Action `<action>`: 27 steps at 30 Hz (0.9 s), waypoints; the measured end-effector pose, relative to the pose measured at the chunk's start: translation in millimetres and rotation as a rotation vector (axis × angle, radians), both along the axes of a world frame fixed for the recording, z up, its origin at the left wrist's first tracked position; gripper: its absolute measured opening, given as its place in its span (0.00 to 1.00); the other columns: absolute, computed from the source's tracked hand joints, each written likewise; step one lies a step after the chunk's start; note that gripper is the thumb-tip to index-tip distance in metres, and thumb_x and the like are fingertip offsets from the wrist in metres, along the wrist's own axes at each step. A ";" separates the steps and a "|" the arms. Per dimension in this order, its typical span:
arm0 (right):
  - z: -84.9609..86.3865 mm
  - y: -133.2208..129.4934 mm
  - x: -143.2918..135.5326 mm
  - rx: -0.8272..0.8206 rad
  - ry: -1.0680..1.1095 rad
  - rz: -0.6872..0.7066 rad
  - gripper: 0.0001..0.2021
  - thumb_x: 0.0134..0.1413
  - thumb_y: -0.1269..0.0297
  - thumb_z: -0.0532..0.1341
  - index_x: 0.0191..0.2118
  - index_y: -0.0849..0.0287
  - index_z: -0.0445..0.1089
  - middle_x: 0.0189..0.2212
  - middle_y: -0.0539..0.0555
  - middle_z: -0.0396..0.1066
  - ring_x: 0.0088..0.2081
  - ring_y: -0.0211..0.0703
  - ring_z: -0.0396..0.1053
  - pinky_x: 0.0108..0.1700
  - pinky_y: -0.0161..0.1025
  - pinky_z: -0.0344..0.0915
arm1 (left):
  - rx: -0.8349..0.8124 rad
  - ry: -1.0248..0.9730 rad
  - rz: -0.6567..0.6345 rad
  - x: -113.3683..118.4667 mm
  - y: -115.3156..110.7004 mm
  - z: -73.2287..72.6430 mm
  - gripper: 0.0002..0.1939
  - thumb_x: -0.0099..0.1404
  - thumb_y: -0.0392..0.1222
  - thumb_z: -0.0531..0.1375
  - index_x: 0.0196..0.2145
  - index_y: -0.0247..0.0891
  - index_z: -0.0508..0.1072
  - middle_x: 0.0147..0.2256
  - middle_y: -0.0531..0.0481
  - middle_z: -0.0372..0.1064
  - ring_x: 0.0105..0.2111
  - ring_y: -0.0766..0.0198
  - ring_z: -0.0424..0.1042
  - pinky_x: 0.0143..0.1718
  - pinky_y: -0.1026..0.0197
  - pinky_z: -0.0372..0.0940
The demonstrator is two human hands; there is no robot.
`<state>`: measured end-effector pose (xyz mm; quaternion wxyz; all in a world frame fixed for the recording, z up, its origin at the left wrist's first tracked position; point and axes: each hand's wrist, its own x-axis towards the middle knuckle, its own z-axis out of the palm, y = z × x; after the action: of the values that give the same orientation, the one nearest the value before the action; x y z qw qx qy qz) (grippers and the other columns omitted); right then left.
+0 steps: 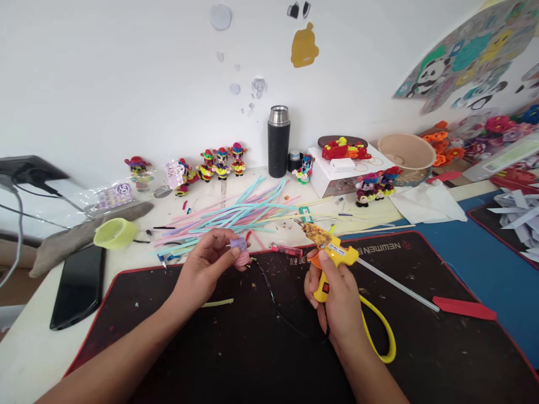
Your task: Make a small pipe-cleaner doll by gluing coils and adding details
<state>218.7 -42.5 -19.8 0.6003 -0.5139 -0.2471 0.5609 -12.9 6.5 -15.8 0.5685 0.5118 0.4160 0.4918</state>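
Between the thumb and fingers of my left hand (213, 261) is a small coiled piece (241, 252), purple on top and pink below. My right hand (332, 286) is wrapped round a yellow glue gun (334, 252), its stained nozzle pointing up and to the left. A clear glue stick (398, 283) sticks out of the gun's back. The two hands are apart, above a black mat (269, 359) with a red edge. Just beyond them lies a loose pile of pink, blue and purple pipe cleaners (236, 210). A red pen-like tool (287, 250) rests between the hands.
Small colourful figures (222, 164) stand along the wall beside a black bottle (278, 143). At left are a phone (78, 286) and a yellow-green coil (115, 233). A white box (339, 177) and a beige bowl (406, 150) stand at back right. A yellow strip (385, 336) curves by my right wrist.
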 end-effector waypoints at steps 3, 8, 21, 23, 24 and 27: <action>1.2 0.7 -0.8 -0.006 0.015 0.012 0.22 0.61 0.42 0.68 0.38 0.60 0.74 0.16 0.43 0.62 0.14 0.32 0.56 0.16 0.30 0.50 | -0.020 -0.012 -0.010 0.6 -0.7 -2.4 0.10 0.70 0.43 0.69 0.45 0.40 0.74 0.34 0.51 0.78 0.31 0.63 0.78 0.35 0.60 0.75; -0.1 0.5 -2.0 -0.010 0.014 0.037 0.22 0.61 0.41 0.68 0.37 0.59 0.73 0.16 0.43 0.62 0.14 0.32 0.56 0.16 0.30 0.50 | -0.028 -0.055 -0.020 4.1 -1.5 -0.1 0.11 0.69 0.44 0.70 0.44 0.39 0.74 0.34 0.50 0.78 0.31 0.64 0.78 0.34 0.60 0.76; 2.2 1.4 -1.6 -0.027 0.021 0.078 0.21 0.61 0.42 0.67 0.37 0.58 0.72 0.17 0.43 0.61 0.14 0.32 0.54 0.16 0.31 0.48 | -0.028 -0.003 -0.040 5.2 -3.1 -1.5 0.11 0.70 0.44 0.70 0.45 0.39 0.74 0.32 0.51 0.78 0.30 0.62 0.79 0.34 0.59 0.75; 3.0 1.7 -1.7 -0.035 0.010 0.085 0.22 0.60 0.41 0.67 0.37 0.58 0.72 0.17 0.43 0.61 0.14 0.32 0.54 0.16 0.31 0.48 | -0.025 0.015 -0.048 4.9 -3.2 -1.8 0.11 0.70 0.44 0.69 0.46 0.39 0.74 0.32 0.51 0.78 0.30 0.62 0.79 0.35 0.59 0.74; 3.2 1.8 -1.8 -0.036 0.010 0.086 0.22 0.60 0.41 0.68 0.37 0.58 0.72 0.17 0.43 0.62 0.14 0.32 0.54 0.16 0.31 0.48 | -0.023 0.019 -0.055 4.8 -3.4 -1.8 0.11 0.70 0.44 0.69 0.46 0.39 0.74 0.32 0.51 0.78 0.29 0.62 0.79 0.35 0.59 0.74; 2.7 1.9 -2.0 -0.033 0.021 0.085 0.22 0.59 0.41 0.68 0.36 0.58 0.72 0.17 0.43 0.62 0.14 0.32 0.55 0.16 0.31 0.49 | -0.020 0.026 -0.071 5.3 -3.9 -1.1 0.11 0.71 0.45 0.69 0.45 0.39 0.74 0.32 0.51 0.78 0.29 0.62 0.78 0.36 0.58 0.73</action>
<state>216.7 -40.6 -17.1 0.5699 -0.5069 -0.2527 0.5952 -7.6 2.6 -17.0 0.5851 0.5269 0.4099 0.4604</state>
